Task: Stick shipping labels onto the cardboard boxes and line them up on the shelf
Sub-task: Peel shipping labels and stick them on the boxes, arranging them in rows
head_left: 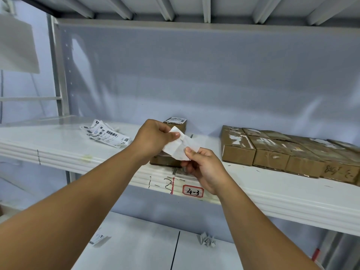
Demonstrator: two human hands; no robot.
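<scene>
The flat brown cardboard box (165,162) at frame centre is mostly hidden behind the left hand (153,138) and the creased white label sheet (179,149). The row of brown cardboard boxes (272,154) at right runs off the right edge. Print on the loose white barcode labels (107,134), centre left, is too small to read.

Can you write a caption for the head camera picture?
Left hand and right hand pinch a white label over a cardboard box, loose labels left, row of boxes right.

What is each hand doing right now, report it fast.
Left hand: closed, pinching the top of the white label sheet.
Right hand: closed, pinching the same sheet's lower edge.
</scene>
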